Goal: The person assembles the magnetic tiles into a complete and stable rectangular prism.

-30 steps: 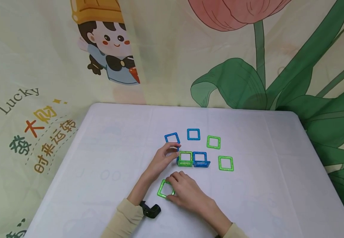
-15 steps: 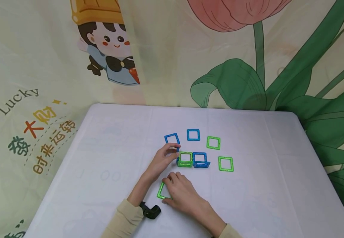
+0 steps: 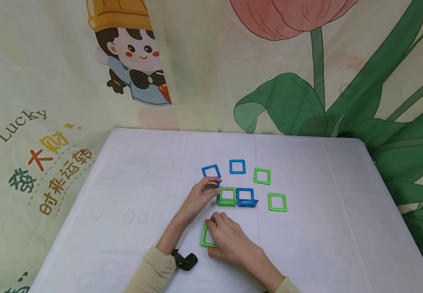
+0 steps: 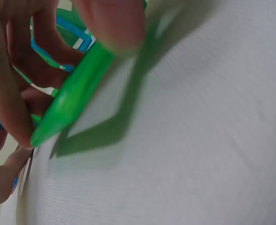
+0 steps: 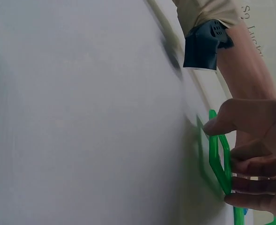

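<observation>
Several square magnetic tiles lie in the head view. My left hand point(image 3: 197, 199) has thumb and forefinger on either side of a blue magnetic tile point(image 3: 218, 184) standing at the left end of a small build. That build joins green tiles point(image 3: 227, 202) and blue tiles point(image 3: 247, 203), some flat and some upright. Nearer the front, my right hand point(image 3: 235, 242) grips a separate green magnetic tile point(image 3: 203, 237), covering its right side. In the right wrist view this green tile point(image 5: 214, 154) is tilted above the cloth between thumb and fingers, casting a shadow. Seen from the left wrist, the tile point(image 4: 77, 93) is edge-on.
Behind the build lie two loose blue tiles, one tilted point(image 3: 210, 166) and one straight point(image 3: 237, 160). To the right are two green tiles, a farther one point(image 3: 262, 182) and a nearer one point(image 3: 277, 210). A white cloth point(image 3: 325, 244) covers the table, backed by a printed curtain point(image 3: 204, 81).
My right hand shifts slightly left, then back to the right with the green tile, which has turned to sit straighter. My left hand stays at the build.
</observation>
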Action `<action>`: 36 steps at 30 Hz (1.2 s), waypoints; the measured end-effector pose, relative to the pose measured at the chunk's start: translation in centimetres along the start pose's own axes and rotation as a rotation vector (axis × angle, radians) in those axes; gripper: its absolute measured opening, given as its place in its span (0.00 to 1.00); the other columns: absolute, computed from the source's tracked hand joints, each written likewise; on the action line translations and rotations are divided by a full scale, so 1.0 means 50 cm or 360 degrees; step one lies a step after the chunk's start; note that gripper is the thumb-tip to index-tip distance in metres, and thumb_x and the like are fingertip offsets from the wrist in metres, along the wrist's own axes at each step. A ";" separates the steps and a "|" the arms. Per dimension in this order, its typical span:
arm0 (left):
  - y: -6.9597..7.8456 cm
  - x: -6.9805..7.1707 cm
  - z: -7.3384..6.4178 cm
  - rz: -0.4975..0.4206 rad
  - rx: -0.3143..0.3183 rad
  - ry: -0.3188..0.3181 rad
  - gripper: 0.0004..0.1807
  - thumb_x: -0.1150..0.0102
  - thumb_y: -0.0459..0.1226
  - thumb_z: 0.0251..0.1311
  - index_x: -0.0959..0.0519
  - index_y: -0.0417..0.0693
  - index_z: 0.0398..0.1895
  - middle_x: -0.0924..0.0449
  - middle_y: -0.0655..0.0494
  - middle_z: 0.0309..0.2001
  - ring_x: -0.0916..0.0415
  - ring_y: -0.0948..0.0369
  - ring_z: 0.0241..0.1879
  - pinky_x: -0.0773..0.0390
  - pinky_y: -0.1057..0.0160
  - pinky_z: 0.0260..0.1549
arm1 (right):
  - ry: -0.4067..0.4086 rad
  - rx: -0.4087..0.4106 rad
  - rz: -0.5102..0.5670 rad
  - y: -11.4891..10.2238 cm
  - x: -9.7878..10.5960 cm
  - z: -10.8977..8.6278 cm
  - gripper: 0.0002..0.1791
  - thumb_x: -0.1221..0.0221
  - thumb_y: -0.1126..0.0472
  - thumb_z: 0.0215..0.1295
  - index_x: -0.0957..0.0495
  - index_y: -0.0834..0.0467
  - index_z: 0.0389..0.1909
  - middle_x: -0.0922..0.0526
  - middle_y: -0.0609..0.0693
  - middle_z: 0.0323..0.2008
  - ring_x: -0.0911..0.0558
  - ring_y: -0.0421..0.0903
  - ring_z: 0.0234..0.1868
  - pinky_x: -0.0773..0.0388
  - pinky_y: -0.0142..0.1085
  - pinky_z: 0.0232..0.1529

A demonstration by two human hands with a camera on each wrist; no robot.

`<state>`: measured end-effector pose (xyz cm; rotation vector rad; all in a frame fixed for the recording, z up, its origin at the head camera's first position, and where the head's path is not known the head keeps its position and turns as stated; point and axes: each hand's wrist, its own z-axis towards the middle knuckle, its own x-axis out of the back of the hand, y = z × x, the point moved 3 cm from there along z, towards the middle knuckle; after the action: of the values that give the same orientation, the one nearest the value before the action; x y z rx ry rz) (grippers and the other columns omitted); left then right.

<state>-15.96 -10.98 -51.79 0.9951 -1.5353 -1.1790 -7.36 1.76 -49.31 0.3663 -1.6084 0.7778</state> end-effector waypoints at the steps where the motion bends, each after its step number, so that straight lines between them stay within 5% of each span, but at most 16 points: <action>1: 0.000 0.000 0.000 -0.0001 0.0000 0.0001 0.20 0.41 0.40 0.72 0.24 0.56 0.65 0.26 0.54 0.67 0.29 0.52 0.68 0.26 0.46 0.66 | -0.0009 -0.0002 0.0011 0.002 0.002 -0.002 0.34 0.25 0.47 0.54 0.19 0.59 0.60 0.22 0.51 0.50 0.28 0.42 0.44 0.24 0.27 0.40; 10: -0.001 0.001 -0.002 0.0013 0.0001 -0.0008 0.21 0.41 0.41 0.72 0.25 0.56 0.66 0.26 0.54 0.68 0.29 0.52 0.68 0.27 0.44 0.67 | -0.0011 0.0033 0.0230 0.027 0.017 -0.029 0.31 0.27 0.50 0.55 0.19 0.58 0.59 0.24 0.47 0.48 0.29 0.38 0.43 0.26 0.23 0.39; 16: 0.001 0.004 -0.001 0.0029 0.0001 -0.0012 0.20 0.42 0.41 0.73 0.24 0.55 0.65 0.26 0.54 0.68 0.29 0.52 0.68 0.29 0.43 0.67 | 0.0044 0.0074 0.0473 0.054 0.034 -0.053 0.31 0.26 0.53 0.55 0.22 0.57 0.60 0.23 0.46 0.51 0.27 0.37 0.47 0.23 0.26 0.49; 23: 0.004 0.004 -0.001 0.0019 -0.0013 -0.0028 0.19 0.42 0.40 0.73 0.24 0.54 0.65 0.25 0.53 0.67 0.29 0.51 0.68 0.28 0.43 0.67 | 0.0054 -0.0030 0.0789 0.085 0.049 -0.079 0.32 0.27 0.58 0.55 0.26 0.55 0.61 0.23 0.45 0.55 0.22 0.43 0.53 0.21 0.34 0.58; 30: 0.004 0.004 -0.001 0.0000 0.0012 -0.0028 0.19 0.42 0.40 0.73 0.24 0.54 0.65 0.26 0.53 0.68 0.30 0.51 0.68 0.27 0.44 0.67 | 0.0204 -0.0039 0.1147 0.108 0.066 -0.098 0.32 0.29 0.69 0.49 0.30 0.58 0.55 0.24 0.50 0.53 0.21 0.44 0.56 0.19 0.40 0.60; 36: 0.003 0.001 0.002 0.0013 0.0013 -0.0021 0.19 0.42 0.40 0.73 0.24 0.54 0.65 0.26 0.53 0.68 0.29 0.51 0.68 0.26 0.45 0.66 | 0.0317 -0.0063 0.1222 0.130 0.079 -0.112 0.33 0.30 0.72 0.47 0.31 0.57 0.55 0.24 0.53 0.53 0.19 0.47 0.56 0.18 0.42 0.58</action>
<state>-16.06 -10.99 -51.65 0.9874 -1.5543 -1.1762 -8.09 10.95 -47.19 -0.3823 -1.5647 1.3047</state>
